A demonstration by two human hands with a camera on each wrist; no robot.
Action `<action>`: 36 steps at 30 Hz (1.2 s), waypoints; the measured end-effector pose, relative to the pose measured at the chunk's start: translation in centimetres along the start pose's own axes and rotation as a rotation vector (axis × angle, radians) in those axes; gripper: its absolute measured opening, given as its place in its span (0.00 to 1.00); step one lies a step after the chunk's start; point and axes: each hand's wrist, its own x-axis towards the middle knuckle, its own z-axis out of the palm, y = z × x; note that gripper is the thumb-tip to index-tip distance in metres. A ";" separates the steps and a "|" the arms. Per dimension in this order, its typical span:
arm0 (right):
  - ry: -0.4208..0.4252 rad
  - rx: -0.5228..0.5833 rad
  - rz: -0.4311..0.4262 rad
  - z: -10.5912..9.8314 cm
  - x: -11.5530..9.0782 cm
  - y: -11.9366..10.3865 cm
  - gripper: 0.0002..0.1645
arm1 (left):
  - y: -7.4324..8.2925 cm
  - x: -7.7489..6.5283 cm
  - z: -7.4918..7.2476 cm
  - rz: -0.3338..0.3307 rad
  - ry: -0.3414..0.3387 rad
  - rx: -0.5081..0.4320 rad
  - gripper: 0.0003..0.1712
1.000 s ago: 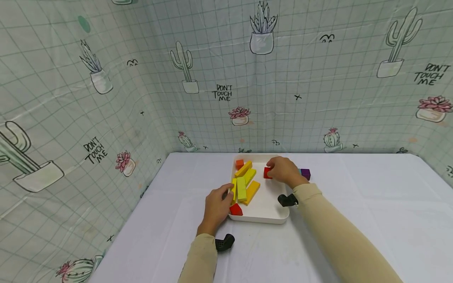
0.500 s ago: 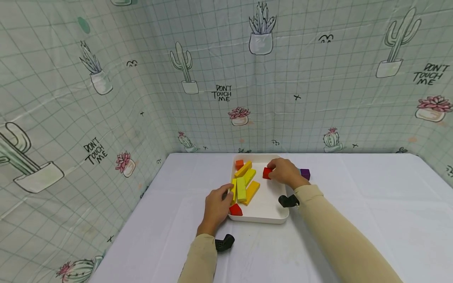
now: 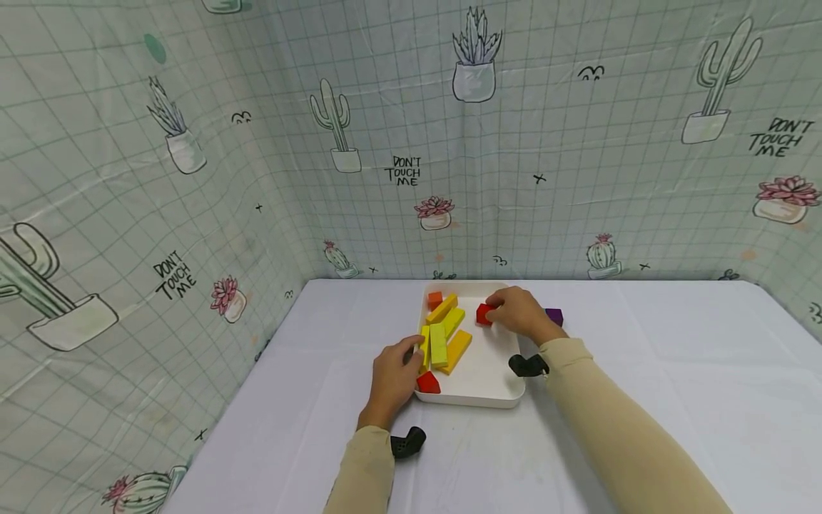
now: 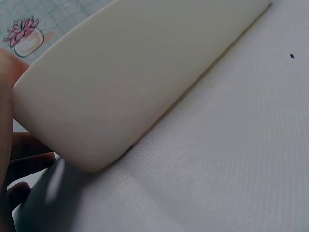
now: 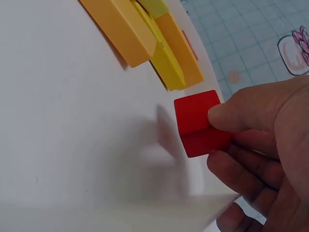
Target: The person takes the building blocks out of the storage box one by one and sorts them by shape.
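My right hand (image 3: 519,311) pinches a small red block (image 5: 197,121) between thumb and fingers. In the right wrist view a ridge runs across the block, and its shadow falls on the tray floor. The white rectangular tray (image 3: 472,401) lies lengthwise away from me. My left hand (image 3: 393,373) grips the tray's near left rim, while the left wrist view shows fingers past the tray's outer wall (image 4: 120,72). Close to that hand sit another red block (image 3: 428,383) and a yellow-green block (image 3: 438,345) resting on other yellow ones.
Along the tray's left side lie several yellow and orange-yellow blocks (image 3: 457,350), with an orange-red cube (image 3: 435,300) in the far left corner. A purple block (image 3: 554,317) stands on the white table (image 3: 661,357) just right of the tray. A patterned cloth (image 3: 514,214) hangs behind.
My right hand has shifted slightly, and the red block has moved a little left and turned. A blue patch beside the purple block is now hidden. My left hand stays at the rim.
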 end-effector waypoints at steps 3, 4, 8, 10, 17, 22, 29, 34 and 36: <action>0.009 0.023 -0.021 -0.3 -0.1 0.0 0.22 | 0.0 0.0 0.0 0.003 0.006 0.002 0.20; 0.011 0.032 -0.024 -0.4 -0.1 0.1 0.23 | 0.0 0.0 0.0 0.005 0.008 -0.001 0.20; 0.022 0.097 0.001 -0.9 -0.3 0.4 0.24 | 0.1 -0.1 0.1 0.004 0.007 -0.006 0.20; 0.031 0.142 0.024 -1.2 -0.5 0.5 0.24 | 0.2 -0.1 0.1 -0.001 0.005 -0.005 0.20; 0.043 0.281 0.045 -2.1 -1.5 0.8 0.25 | 0.4 -0.1 0.1 -0.017 0.002 0.007 0.20; 0.045 0.396 0.038 -2.0 -2.1 1.2 0.26 | 0.3 -0.2 0.1 -0.014 0.002 -0.003 0.20; 0.042 0.608 0.013 -1.6 -3.3 2.3 0.27 | 0.3 -0.4 0.2 -0.014 0.004 -0.004 0.20; 0.058 0.714 -0.007 -1.6 -4.1 2.7 0.26 | 0.3 -0.3 0.1 0.012 0.004 0.000 0.19; 0.065 0.723 -0.013 -1.6 -4.3 2.6 0.26 | 0.4 -0.3 0.0 0.020 0.008 0.003 0.19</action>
